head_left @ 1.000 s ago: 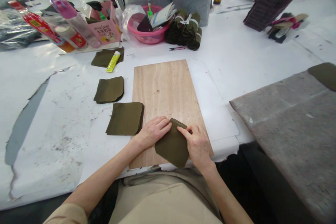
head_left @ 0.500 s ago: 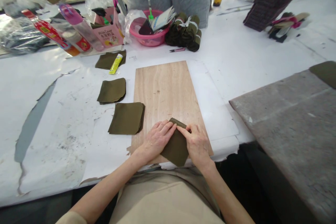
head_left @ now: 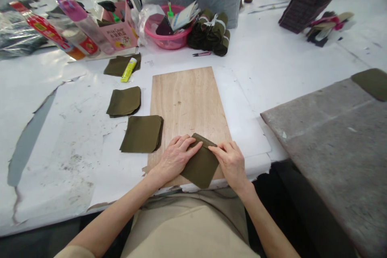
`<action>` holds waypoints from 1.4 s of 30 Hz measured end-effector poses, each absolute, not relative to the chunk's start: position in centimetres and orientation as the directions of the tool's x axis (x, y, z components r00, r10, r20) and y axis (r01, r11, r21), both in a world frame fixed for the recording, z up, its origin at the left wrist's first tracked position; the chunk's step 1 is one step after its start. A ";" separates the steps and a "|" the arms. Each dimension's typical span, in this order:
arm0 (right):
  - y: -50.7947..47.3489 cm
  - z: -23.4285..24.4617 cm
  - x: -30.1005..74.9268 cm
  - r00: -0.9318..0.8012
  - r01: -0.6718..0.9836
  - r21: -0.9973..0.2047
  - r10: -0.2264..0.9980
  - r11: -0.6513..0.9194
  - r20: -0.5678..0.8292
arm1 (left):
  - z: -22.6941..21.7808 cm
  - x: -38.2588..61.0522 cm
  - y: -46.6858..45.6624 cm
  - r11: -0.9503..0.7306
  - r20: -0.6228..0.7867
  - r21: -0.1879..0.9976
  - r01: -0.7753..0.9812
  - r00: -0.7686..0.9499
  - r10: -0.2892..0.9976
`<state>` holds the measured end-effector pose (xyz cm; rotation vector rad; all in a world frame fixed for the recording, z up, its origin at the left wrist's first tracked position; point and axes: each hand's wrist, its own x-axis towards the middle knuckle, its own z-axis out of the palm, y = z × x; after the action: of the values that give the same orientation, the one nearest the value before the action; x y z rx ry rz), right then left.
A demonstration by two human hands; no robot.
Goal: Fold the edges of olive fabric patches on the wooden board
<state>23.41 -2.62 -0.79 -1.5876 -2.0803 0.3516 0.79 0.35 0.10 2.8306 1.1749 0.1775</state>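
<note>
While the left hand [head_left: 175, 155] lies open and flat, fingers pressing down, the right hand [head_left: 231, 163] pinches the right end of a turned-over strip on the olive fabric piece [head_left: 201, 167]. That top edge looks folded already; the other edges show no fold, so this seems early going. The piece sits on the wooden board [head_left: 184, 96], right between both hands, its near corner past the board's edge. A stack of olive squares [head_left: 140, 134] lies just left.
</note>
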 end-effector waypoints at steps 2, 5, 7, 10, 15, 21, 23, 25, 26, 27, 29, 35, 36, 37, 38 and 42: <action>-2.7 -1.0 23.4 -0.210 0.827 -0.476 0.951 0.297 0.229 | 0.2 0.8 0.3 -0.712 0.080 0.098 0.696 0.707 0.702; -2.9 -1.2 23.4 -0.224 0.834 -0.457 0.946 0.310 0.234 | 0.2 1.1 0.3 -0.730 0.109 0.071 0.680 0.722 0.683; -2.9 -1.2 23.5 -0.232 0.840 -0.441 0.944 0.317 0.236 | 0.3 1.3 0.3 -0.753 0.127 0.052 0.656 0.744 0.656; -2.9 -1.0 23.6 -0.245 0.842 -0.426 0.938 0.332 0.245 | 0.5 1.7 0.5 -0.782 0.095 0.056 0.621 0.776 0.624; -3.0 -0.7 24.2 -0.249 0.832 -0.443 0.938 0.335 0.242 | 0.7 1.9 0.9 -0.776 0.013 0.087 0.625 0.778 0.628; -3.2 -1.0 24.9 -0.261 0.816 -0.462 0.935 0.347 0.241 | 0.9 2.1 0.8 -0.789 0.012 0.078 0.610 0.790 0.613; -3.3 -1.2 25.0 -0.267 0.818 -0.456 0.933 0.351 0.240 | 1.0 2.4 0.7 -0.793 0.015 0.082 0.603 0.795 0.606; -3.3 -1.2 25.0 -0.266 0.822 -0.448 0.933 0.350 0.241 | 1.1 2.7 0.7 -0.803 0.021 0.087 0.590 0.805 0.594; -3.4 -1.2 25.0 -0.265 0.825 -0.445 0.933 0.349 0.242 | 1.1 2.8 0.8 -0.807 0.018 0.091 0.583 0.809 0.587; -3.4 -1.2 25.0 -0.264 0.826 -0.443 0.933 0.349 0.243 | 1.0 2.9 0.8 -0.810 0.011 0.098 0.579 0.813 0.582; -3.4 -1.2 25.1 -0.258 0.828 -0.442 0.934 0.345 0.246 | 1.0 2.9 0.9 -0.812 0.003 0.112 0.572 0.817 0.576; -3.6 -1.0 25.5 -0.247 0.817 -0.469 0.939 0.335 0.240 | 0.8 3.0 1.2 -0.821 0.004 0.100 0.563 0.825 0.566; -3.6 -0.9 25.5 -0.241 0.812 -0.480 0.940 0.331 0.240 | 0.8 3.0 1.2 -0.821 0.002 0.094 0.562 0.825 0.565; -3.6 -0.9 25.5 -0.234 0.808 -0.491 0.942 0.326 0.240 | 0.7 3.1 1.2 -0.822 -0.003 0.089 0.562 0.826 0.564; -3.6 -0.8 25.5 -0.228 0.803 -0.502 0.944 0.321 0.239 | 0.7 3.1 1.2 -0.823 -0.010 0.085 0.562 0.826 0.564; -3.7 -0.7 25.6 -0.217 0.798 -0.515 0.946 0.314 0.241 | 0.7 3.2 1.2 -0.825 -0.023 0.072 0.561 0.828 0.560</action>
<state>25.58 -3.66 -0.74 -1.5380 -2.0758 0.3834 3.25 1.18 0.75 2.9306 0.9001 -0.0014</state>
